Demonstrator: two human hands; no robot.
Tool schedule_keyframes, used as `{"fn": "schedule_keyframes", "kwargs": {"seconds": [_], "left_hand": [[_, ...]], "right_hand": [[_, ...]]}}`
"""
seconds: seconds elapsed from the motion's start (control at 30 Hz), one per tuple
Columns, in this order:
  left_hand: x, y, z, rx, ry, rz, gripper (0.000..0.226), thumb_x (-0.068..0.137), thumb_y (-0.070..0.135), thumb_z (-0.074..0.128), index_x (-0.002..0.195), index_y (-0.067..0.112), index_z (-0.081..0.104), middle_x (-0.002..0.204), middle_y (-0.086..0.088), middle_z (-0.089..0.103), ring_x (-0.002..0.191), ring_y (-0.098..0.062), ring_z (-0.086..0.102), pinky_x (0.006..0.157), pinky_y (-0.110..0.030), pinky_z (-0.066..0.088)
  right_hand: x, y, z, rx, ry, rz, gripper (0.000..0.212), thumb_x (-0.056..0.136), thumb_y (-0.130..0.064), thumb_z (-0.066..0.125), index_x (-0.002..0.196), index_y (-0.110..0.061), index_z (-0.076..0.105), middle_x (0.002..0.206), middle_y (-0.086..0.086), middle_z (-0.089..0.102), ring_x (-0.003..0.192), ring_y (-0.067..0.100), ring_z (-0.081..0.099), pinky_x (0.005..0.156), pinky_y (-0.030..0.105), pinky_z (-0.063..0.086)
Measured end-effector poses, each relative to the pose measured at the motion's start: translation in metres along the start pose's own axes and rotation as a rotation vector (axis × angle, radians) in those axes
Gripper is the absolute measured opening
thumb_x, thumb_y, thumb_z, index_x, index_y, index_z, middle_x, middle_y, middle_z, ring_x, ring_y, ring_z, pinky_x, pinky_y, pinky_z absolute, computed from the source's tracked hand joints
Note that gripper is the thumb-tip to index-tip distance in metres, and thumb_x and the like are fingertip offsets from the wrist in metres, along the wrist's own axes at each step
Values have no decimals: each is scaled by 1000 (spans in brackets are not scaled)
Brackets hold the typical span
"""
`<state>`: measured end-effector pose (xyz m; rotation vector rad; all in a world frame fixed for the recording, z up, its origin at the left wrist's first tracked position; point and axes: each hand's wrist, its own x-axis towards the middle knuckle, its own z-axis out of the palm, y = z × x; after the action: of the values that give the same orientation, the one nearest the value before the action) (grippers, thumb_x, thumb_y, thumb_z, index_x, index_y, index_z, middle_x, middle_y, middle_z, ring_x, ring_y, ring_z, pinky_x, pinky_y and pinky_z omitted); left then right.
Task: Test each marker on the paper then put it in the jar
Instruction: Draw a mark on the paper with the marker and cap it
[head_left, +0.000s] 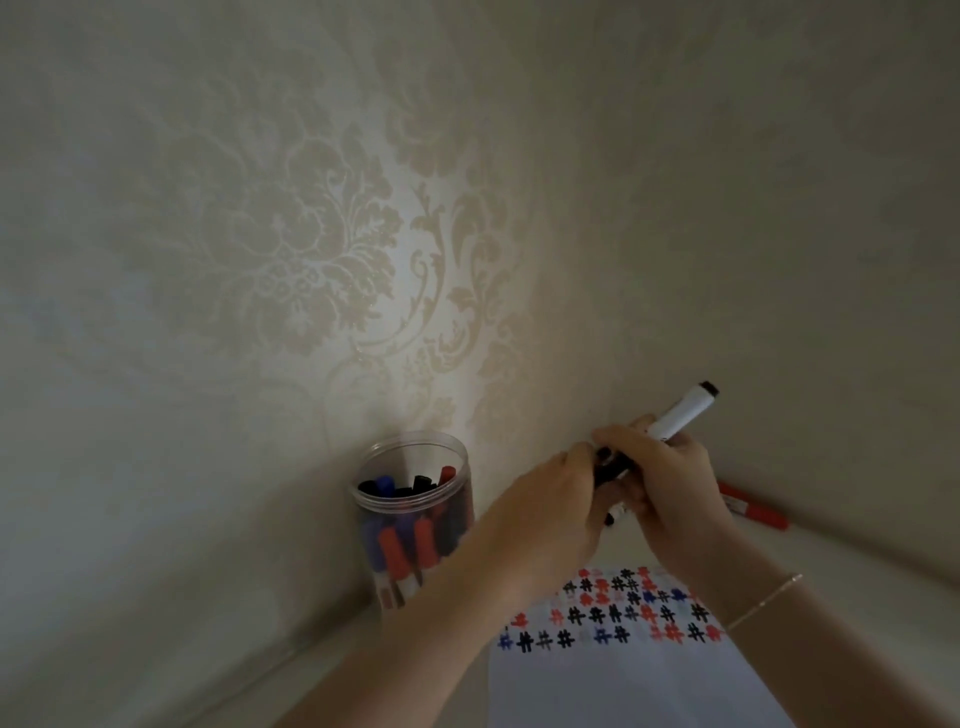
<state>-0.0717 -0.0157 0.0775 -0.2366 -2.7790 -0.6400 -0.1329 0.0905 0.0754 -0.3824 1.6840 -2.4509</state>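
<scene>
My right hand (657, 483) grips a white marker (680, 413) whose black end points up and to the right. My left hand (550, 512) pinches the black cap end of that marker, where the two hands meet. Left of the hands stands a clear plastic jar (415, 519) holding several black, blue and red markers. The white paper (623, 670) lies below the hands, covered near its top with several black, red and blue hash marks. A red marker (753, 509) lies on the table behind my right wrist. A second small marker tip shows under the hands.
A patterned cream wall (311, 249) stands close behind the jar and meets another wall in the corner right behind the hands. The pale tabletop (857, 561) runs along both walls.
</scene>
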Motion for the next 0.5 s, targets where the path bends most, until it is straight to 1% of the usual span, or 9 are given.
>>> {"fn": "schedule_keyframes", "kwargs": {"seconds": [0.07,0.13,0.17,0.2,0.23,0.3,0.37,0.43,0.5], "left_hand": [[0,-1,2,-201,-58,-2,32,104,29,32,132,18,43,90,8,55,65,0,51,60,-12,38],[0,-6,5,-297,-109,23,32,104,32,32,132,24,45,94,7,58,67,2,52,67,-13,43],[0,-11,8,-327,-121,36,30,104,34,33,129,28,47,97,3,60,72,-1,54,74,-22,47],[0,-15,11,-351,-129,48,27,103,36,34,124,30,50,94,2,61,74,-8,54,77,-32,49],[1,-19,13,-382,-129,55,24,102,37,35,118,30,52,85,4,59,70,-8,52,73,-35,48],[2,-23,17,-474,-143,58,21,103,33,37,110,24,55,63,14,50,54,-1,44,59,-22,41],[2,-23,19,-591,-170,44,20,103,28,38,109,21,56,49,14,41,41,-1,35,46,-13,31],[1,-20,22,-679,-180,27,20,102,27,40,114,24,55,46,13,39,37,-1,31,41,-13,29],[0,-20,30,-630,-160,14,24,101,33,39,123,33,51,55,12,47,43,-5,41,45,-17,38]], "right_hand": [[1,-2,-9,-8,-63,54,26,84,-2,61,66,-8,44,49,5,38,39,14,35,41,27,36],[2,-2,-19,-31,-150,107,24,85,-1,58,67,-9,45,53,8,42,39,13,39,39,24,36],[2,-3,-22,-52,-191,124,21,86,-1,57,69,-8,47,56,9,45,40,14,40,39,23,36],[3,-3,-25,-74,-226,138,18,87,-2,55,72,-7,48,57,10,47,40,14,41,39,24,37],[3,-3,-27,-91,-251,150,15,88,-2,55,74,-6,49,58,11,48,40,15,42,39,24,38],[4,-4,-30,-98,-271,174,13,88,-1,54,75,-4,51,58,12,49,40,16,43,39,24,39],[5,-5,-35,-91,-289,189,18,87,0,54,69,-3,51,57,13,49,40,16,44,39,24,40],[5,-7,-39,-117,-325,182,23,87,1,53,65,-3,50,58,14,49,41,17,44,38,24,40],[7,-6,-44,-161,-294,126,22,86,2,55,65,-3,50,61,16,51,43,20,44,38,26,40]]}}
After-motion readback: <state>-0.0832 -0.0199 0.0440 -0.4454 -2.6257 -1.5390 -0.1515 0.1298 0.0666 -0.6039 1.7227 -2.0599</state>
